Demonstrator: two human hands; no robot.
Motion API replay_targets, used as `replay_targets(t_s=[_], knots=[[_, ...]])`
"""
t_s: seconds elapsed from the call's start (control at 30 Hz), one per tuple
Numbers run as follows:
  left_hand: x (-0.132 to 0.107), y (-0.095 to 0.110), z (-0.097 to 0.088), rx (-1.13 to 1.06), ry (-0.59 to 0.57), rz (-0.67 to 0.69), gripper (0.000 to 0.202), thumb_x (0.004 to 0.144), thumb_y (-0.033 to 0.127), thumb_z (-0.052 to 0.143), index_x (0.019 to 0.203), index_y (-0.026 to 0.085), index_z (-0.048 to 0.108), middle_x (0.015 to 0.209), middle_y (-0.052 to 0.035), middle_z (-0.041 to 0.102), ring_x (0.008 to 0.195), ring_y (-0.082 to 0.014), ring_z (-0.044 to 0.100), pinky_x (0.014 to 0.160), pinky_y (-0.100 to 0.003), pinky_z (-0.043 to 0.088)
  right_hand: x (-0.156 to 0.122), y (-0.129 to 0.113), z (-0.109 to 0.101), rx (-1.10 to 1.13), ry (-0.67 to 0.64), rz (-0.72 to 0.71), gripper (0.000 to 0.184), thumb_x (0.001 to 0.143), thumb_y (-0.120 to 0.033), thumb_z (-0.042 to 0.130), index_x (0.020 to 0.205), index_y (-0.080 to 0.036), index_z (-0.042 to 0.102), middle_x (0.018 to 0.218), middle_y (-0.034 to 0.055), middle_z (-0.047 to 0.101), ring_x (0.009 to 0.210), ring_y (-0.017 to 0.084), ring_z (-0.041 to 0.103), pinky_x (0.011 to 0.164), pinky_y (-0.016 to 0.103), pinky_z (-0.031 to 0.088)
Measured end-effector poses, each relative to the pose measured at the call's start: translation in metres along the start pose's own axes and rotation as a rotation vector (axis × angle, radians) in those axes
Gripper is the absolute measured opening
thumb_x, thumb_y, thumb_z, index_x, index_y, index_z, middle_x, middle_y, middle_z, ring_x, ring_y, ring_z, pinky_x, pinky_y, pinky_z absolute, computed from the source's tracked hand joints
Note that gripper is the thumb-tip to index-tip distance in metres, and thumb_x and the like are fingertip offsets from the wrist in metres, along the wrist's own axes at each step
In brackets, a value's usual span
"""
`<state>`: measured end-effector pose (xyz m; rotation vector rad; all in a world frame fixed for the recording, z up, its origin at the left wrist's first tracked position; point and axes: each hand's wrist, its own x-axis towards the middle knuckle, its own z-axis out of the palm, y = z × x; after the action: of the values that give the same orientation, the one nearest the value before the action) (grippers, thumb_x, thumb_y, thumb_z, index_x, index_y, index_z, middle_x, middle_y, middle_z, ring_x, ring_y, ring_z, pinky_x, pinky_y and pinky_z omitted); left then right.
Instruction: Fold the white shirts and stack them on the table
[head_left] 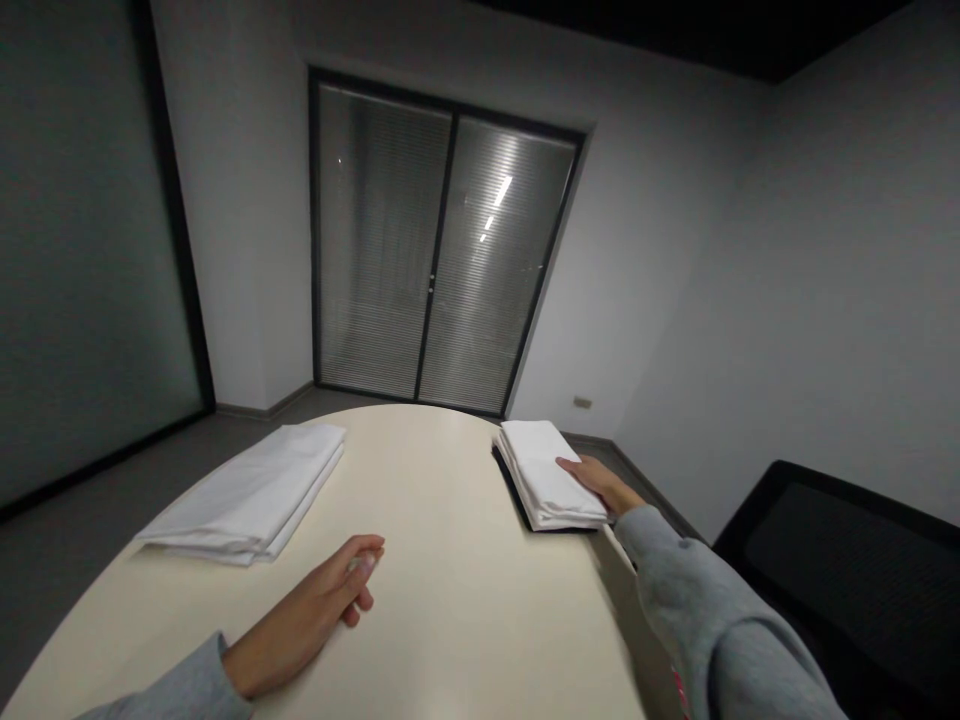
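Observation:
My right hand (pixel 600 484) is at the right side of a stack of folded white cloth (pixel 536 455). One digit lies across its top, and the other fingers are hidden at its far right side, so the hand appears to grip the edge. Beneath the cloth shows a thin black item (pixel 512 487), mostly covered. My left hand (pixel 322 605) hovers or rests over the table's near left part, fingers loosely bent and a little apart, with nothing clearly in it. Beyond it, to the left, lies a larger folded white cloth (pixel 251 495).
Both cloths are on a cream round-edged table (pixel 442 620). A black mesh-backed chair (pixel 862 560) stands close at the right. Behind the table are a dark-framed glass window with blinds (pixel 375 250) and white walls; a frosted panel (pixel 67 250) is at the left.

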<state>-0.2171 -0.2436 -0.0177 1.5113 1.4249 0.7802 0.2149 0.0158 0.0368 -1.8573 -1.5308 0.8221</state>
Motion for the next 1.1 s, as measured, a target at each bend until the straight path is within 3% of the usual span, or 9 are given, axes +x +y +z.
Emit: replay_targets(t_s=[0.2, 0.3, 0.37, 0.5, 0.57, 0.67, 0.9, 1.0, 1.1], knots=[[-0.001, -0.004, 0.004, 0.039, 0.020, 0.035, 0.073, 0.098, 0.074, 0.029, 0.144, 0.020, 0.042, 0.094, -0.0040, 0.067, 0.085, -0.0224, 0.065, 0.089, -0.039, 0.050, -0.017, -0.014, 0.010, -0.423, 0.250, -0.188, 0.058, 0.092, -0.040, 0.069, 0.139, -0.009, 0.055, 0.142, 0.0281, 0.055, 0.136, 0.042, 0.049, 0.113, 0.059, 0.033], [-0.001, -0.005, 0.004, 0.141, 0.136, 0.133, 0.056, 0.102, 0.060, 0.036, 0.140, 0.021, 0.050, 0.095, -0.0047, 0.069, 0.085, -0.0224, 0.066, 0.085, -0.039, 0.053, -0.049, -0.040, 0.033, -0.534, 0.342, -0.393, 0.059, 0.095, -0.038, 0.059, 0.148, -0.015, 0.047, 0.157, 0.0244, 0.040, 0.146, 0.043, 0.034, 0.119, 0.063, 0.019], [0.001, -0.007, -0.002, 0.311, 0.306, 0.268, 0.042, 0.101, 0.046, 0.044, 0.132, 0.021, 0.058, 0.108, -0.0086, 0.070, 0.097, -0.0248, 0.066, 0.092, -0.042, 0.052, -0.079, -0.056, 0.063, -0.563, 0.336, -0.590, 0.053, 0.098, -0.036, 0.054, 0.148, -0.020, 0.048, 0.159, 0.0187, 0.040, 0.147, 0.038, 0.033, 0.121, 0.057, 0.019], [0.006, -0.020, -0.033, 0.792, 0.713, 0.374, 0.040, 0.094, 0.028, 0.056, 0.132, 0.021, 0.062, 0.136, -0.0136, 0.064, 0.127, -0.0321, 0.056, 0.111, -0.051, 0.041, -0.154, -0.068, 0.148, -0.466, 0.099, -0.993, 0.040, 0.096, -0.029, 0.056, 0.136, -0.021, 0.057, 0.148, 0.0159, 0.051, 0.139, 0.032, 0.043, 0.117, 0.050, 0.033], [0.008, -0.031, -0.052, 0.976, 0.855, 0.256, 0.048, 0.092, 0.027, 0.060, 0.139, 0.018, 0.058, 0.143, -0.0163, 0.060, 0.133, -0.0345, 0.051, 0.116, -0.052, 0.036, -0.188, -0.063, 0.186, -0.394, -0.061, -1.062, 0.041, 0.093, -0.024, 0.059, 0.134, -0.022, 0.059, 0.147, 0.0140, 0.053, 0.138, 0.031, 0.045, 0.117, 0.049, 0.034], [0.008, -0.045, -0.073, 1.100, 0.919, 0.042, 0.054, 0.092, 0.031, 0.060, 0.143, 0.013, 0.056, 0.145, -0.0186, 0.058, 0.133, -0.0355, 0.051, 0.115, -0.051, 0.036, -0.214, -0.054, 0.219, -0.335, -0.263, -1.081, 0.036, 0.094, -0.022, 0.058, 0.130, -0.024, 0.061, 0.137, 0.0107, 0.060, 0.130, 0.028, 0.051, 0.113, 0.047, 0.038], [0.003, -0.037, -0.095, 1.133, 0.773, -0.122, 0.043, 0.102, 0.030, 0.042, 0.136, 0.013, 0.063, 0.125, -0.0185, 0.072, 0.114, -0.0331, 0.067, 0.091, -0.043, 0.052, -0.210, -0.051, 0.211, -0.274, -0.334, -1.032, 0.032, 0.091, -0.017, 0.058, 0.122, -0.022, 0.064, 0.124, 0.0081, 0.065, 0.117, 0.025, 0.056, 0.107, 0.044, 0.041], [-0.001, -0.012, -0.110, 1.189, 0.777, -0.203, 0.042, 0.105, 0.031, 0.033, 0.125, 0.015, 0.066, 0.106, -0.0185, 0.076, 0.097, -0.0345, 0.073, 0.078, -0.041, 0.053, -0.209, -0.049, 0.210, -0.242, -0.355, -1.033, 0.035, 0.089, -0.016, 0.058, 0.123, -0.022, 0.064, 0.125, 0.0082, 0.065, 0.118, 0.026, 0.056, 0.108, 0.045, 0.041], [-0.009, 0.027, -0.128, 1.216, 0.797, -0.208, 0.044, 0.106, 0.034, 0.028, 0.119, 0.016, 0.066, 0.104, -0.0184, 0.077, 0.090, -0.0365, 0.075, 0.072, -0.041, 0.052, -0.204, -0.045, 0.213, -0.132, -0.376, -0.988, 0.036, 0.089, -0.018, 0.058, 0.125, -0.021, 0.063, 0.125, 0.0086, 0.066, 0.118, 0.026, 0.058, 0.108, 0.045, 0.042]])
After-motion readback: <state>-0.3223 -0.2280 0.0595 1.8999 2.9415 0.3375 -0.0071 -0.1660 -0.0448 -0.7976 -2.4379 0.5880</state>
